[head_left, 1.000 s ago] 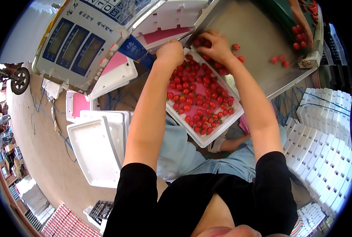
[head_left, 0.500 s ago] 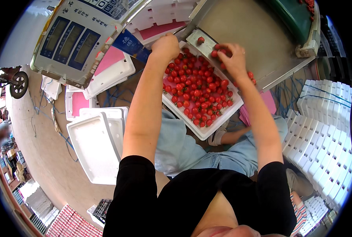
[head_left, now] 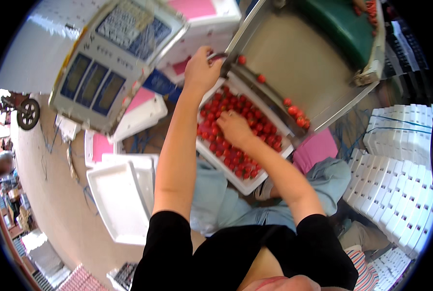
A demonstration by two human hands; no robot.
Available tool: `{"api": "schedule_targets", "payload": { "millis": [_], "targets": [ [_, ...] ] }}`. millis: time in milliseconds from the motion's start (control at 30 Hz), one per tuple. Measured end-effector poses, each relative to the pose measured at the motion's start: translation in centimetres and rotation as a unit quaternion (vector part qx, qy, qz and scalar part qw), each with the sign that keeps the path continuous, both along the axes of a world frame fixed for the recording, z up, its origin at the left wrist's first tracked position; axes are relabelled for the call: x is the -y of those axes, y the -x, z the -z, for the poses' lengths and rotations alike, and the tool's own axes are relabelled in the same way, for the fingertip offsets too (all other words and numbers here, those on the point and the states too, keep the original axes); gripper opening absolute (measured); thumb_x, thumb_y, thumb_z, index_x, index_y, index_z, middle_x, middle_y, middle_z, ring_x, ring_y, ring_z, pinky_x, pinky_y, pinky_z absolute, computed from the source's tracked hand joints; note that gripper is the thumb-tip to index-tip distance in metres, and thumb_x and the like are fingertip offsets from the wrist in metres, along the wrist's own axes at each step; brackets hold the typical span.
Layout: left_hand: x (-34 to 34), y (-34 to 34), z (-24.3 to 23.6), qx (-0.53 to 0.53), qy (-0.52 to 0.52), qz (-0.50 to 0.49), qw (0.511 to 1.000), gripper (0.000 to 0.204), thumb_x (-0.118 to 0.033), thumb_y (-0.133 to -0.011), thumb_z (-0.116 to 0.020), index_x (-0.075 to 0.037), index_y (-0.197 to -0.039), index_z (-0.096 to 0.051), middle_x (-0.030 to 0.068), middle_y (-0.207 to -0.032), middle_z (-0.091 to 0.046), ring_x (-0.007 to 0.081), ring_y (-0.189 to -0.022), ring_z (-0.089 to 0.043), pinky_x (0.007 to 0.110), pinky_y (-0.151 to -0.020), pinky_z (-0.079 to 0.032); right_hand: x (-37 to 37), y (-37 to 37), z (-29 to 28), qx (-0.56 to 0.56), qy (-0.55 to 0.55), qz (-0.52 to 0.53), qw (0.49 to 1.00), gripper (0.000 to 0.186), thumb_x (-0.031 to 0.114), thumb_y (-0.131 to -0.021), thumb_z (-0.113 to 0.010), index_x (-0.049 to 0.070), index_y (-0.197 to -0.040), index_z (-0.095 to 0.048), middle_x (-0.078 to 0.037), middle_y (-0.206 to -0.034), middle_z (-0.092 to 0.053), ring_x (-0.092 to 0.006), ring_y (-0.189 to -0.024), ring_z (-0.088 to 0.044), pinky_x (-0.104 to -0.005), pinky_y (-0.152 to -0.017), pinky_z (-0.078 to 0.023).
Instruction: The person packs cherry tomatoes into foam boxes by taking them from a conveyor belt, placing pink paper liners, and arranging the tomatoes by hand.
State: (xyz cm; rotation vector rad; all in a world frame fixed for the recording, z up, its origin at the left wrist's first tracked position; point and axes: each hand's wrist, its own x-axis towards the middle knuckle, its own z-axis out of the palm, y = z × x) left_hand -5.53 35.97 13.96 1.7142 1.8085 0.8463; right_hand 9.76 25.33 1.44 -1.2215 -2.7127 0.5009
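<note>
My left hand [head_left: 203, 72] is closed round a curved metal handle [head_left: 217, 56] at the near left corner of a steel tray [head_left: 294, 53]. Below that tray's lip, a white foam box [head_left: 248, 187] lined in pink holds many small red tomatoes [head_left: 239, 154]. My right hand [head_left: 234, 129] rests on the tomatoes left of the box's middle, fingers stretched out, tips partly hidden among the fruit. Several loose tomatoes [head_left: 294, 111] lie along the tray's near edge.
A scale with a display panel [head_left: 92, 80] stands at upper left. White foam trays [head_left: 117, 201] lie on the floor at left; stacked foam boxes [head_left: 396, 186] stand at right. A green container [head_left: 340, 34] sits on the steel tray's far side. Pink sheets [head_left: 316, 150] lie beside my knee.
My right hand has moved from the tomatoes at the tray's edge down and left into the box. The pale plate along that edge no longer shows flat. My left hand stays at the handle.
</note>
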Motion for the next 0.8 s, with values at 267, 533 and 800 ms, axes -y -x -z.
{"api": "schedule_targets", "payload": {
  "millis": [267,533,800],
  "targets": [
    [0.8,-1.0,-0.2,0.101,-0.219,0.002,0.97,0.054,-0.006,-0.087,-0.066,0.003,-0.137,-0.048,0.0191,-0.115,-0.067,0.0339,-0.108,-0.064,0.042,-0.097,-0.048,0.9,2.0,0.8,-0.035,-0.037,0.043,0.998,0.025,0.009,-0.079,-0.059,-0.003,-0.1,-0.066,-0.025,-0.117,-0.059,-0.0397,-0.104,-0.06,-0.0457,-0.085,-0.055],
    [2.3,-1.1,-0.6,-0.103,-0.245,0.076,0.961,0.042,-0.006,-0.084,-0.067,-0.001,-0.125,-0.06,0.0175,-0.113,-0.065,0.036,-0.11,-0.06,0.045,-0.097,-0.046,7.3,-7.4,-5.5,-0.391,0.086,0.089,0.912,0.031,0.006,-0.085,-0.068,0.006,-0.116,-0.063,-0.015,-0.111,-0.052,-0.033,-0.097,-0.059,-0.0384,-0.082,-0.051],
    [3.1,-3.0,-1.1,-0.178,-0.251,0.101,0.946,0.029,-0.007,-0.083,-0.068,-0.001,-0.111,-0.066,0.0171,-0.111,-0.066,0.0365,-0.112,-0.06,0.047,-0.099,-0.044,17.6,-19.4,-5.2,-0.46,0.338,0.361,0.738,0.014,0.008,-0.088,-0.064,0.002,-0.101,-0.064,-0.006,-0.098,-0.062,-0.0166,-0.082,-0.063,-0.0273,-0.073,-0.052]
  ]
}}
